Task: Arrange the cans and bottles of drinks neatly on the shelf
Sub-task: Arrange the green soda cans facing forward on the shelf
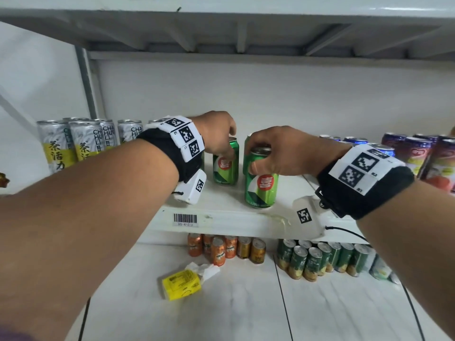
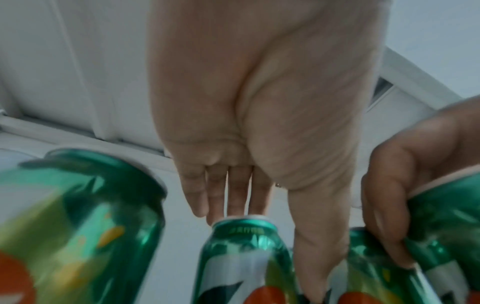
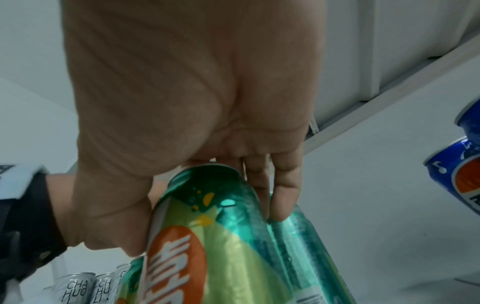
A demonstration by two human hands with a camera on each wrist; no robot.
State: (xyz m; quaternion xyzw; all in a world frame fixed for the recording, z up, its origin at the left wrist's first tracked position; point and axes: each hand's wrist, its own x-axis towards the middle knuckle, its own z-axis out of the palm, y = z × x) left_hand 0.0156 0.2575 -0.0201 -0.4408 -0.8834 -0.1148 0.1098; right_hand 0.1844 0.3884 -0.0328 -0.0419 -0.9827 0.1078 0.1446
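Three green soda cans with a red round logo stand on the white shelf (image 1: 221, 226). My left hand (image 1: 230, 146) grips the back-left green can (image 1: 225, 171) by its top; in the left wrist view the fingers (image 2: 221, 195) reach behind its rim (image 2: 244, 228) and the thumb runs down its right side. My right hand (image 1: 257, 155) holds the front green can (image 1: 262, 190) by its rim, near the shelf's front edge; its label (image 3: 182, 267) fills the right wrist view. The third green can (image 1: 247, 153) stands behind, half hidden.
White and yellow tea cans (image 1: 73, 143) crowd the shelf's left. Blue cans (image 1: 357, 141) and purple cans (image 1: 418, 153) fill its right. The shelf above (image 1: 221, 33) hangs low overhead. On the lower shelf are orange cans (image 1: 221, 249), green cans (image 1: 320, 259) and a yellow tissue pack (image 1: 182, 283).
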